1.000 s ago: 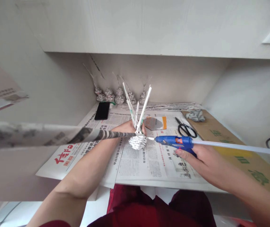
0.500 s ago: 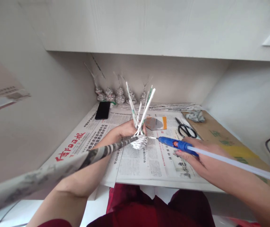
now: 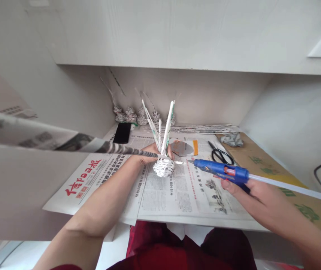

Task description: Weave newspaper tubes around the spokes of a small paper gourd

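My left hand [image 3: 151,153] is closed around the far side of a woven newspaper piece [image 3: 163,167], a rounded body with several rolled paper sticks [image 3: 166,129] rising from it. The piece partly hides the fingers. One long newspaper tube [image 3: 115,147] runs from it toward the camera at the left. My right hand [image 3: 250,195] grips a blue hot glue gun [image 3: 222,169] with a long clear glue stick [image 3: 286,189] out of its back. The gun's nozzle points left, slightly apart from a short paper end [image 3: 179,162] that sticks out of the piece's right side.
Newspaper sheets [image 3: 160,202] cover the table. Several woven gourd shapes [image 3: 142,115] stand along the back wall, near a black phone [image 3: 122,133] and a bundle of paper sticks [image 3: 199,128]. Black scissors [image 3: 222,155], crumpled paper [image 3: 232,139] and cardboard [image 3: 250,159] lie on the right.
The glue gun has drawn back to the right, away from the woven piece. The long tube has swung upward at the left, and the piece has turned slightly in my left hand.
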